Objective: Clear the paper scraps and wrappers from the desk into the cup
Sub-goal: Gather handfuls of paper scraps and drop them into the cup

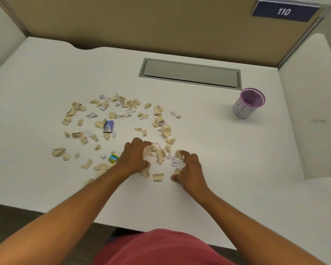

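We see both hands low on the white desk, set either side of a small heap of tan paper scraps. The left hand lies palm down with its fingers curved over the heap's left edge, fingertips touching the scraps; the right hand is cupped on the other side, fingers spread and bent like a claw, its tips at the scraps nearest it. Neither hand seems to have lifted anything (the blur at the fingertips leaves us unsure whether a scrap is pinched).

More torn scraps, tan with some pale lilac ones, lie scattered in a loose ring beyond and to the left of the hands. Among them lie a crumpled purple wrapper, past the left hand, and a small blue, green and yellow wrapper just beside the left wrist.

The purple-rimmed cup stands upright well apart from the hands, far off to the right, near the grey cable hatch set into the desk.
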Demonstrator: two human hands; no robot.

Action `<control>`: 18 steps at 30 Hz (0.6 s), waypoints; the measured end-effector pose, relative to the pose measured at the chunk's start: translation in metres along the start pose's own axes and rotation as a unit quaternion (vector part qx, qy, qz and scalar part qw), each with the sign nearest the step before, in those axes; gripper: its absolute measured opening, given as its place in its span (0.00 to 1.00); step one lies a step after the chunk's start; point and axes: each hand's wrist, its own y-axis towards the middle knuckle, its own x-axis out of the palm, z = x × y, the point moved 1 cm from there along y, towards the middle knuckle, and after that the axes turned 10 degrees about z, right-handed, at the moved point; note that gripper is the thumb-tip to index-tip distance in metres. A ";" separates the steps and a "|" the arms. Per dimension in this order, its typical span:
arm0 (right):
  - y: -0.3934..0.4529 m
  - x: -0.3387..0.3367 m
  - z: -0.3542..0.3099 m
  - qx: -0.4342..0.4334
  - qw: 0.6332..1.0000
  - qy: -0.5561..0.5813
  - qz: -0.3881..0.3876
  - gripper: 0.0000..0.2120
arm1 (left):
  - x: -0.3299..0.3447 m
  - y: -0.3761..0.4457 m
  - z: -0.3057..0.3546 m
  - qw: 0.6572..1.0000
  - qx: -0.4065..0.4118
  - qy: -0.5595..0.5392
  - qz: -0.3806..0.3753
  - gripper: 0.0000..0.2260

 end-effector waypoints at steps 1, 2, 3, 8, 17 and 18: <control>0.006 0.006 -0.007 -0.001 1.000 0.012 0.012 0.38 | 0.002 0.002 -0.001 1.000 0.009 -0.018 0.010 0.33; 0.012 0.011 -0.014 -0.001 0.999 0.025 0.023 0.35 | 0.004 0.005 -0.001 0.999 0.019 -0.036 0.022 0.31; 0.019 0.015 -0.021 -0.003 0.999 0.036 0.031 0.33 | 0.006 0.009 -0.001 0.998 0.028 -0.051 0.035 0.30; 0.056 0.020 -0.048 -0.027 0.997 0.050 0.051 0.33 | -0.003 0.032 0.001 0.983 0.043 -0.157 0.084 0.27; 0.115 -0.014 -0.048 -0.093 0.988 -0.099 0.078 0.30 | -0.025 0.069 -0.051 0.990 0.067 -0.054 0.112 0.32; 0.123 -0.012 -0.050 -0.093 0.987 -0.122 0.057 0.32 | -0.025 0.076 -0.052 0.992 0.076 -0.031 0.100 0.33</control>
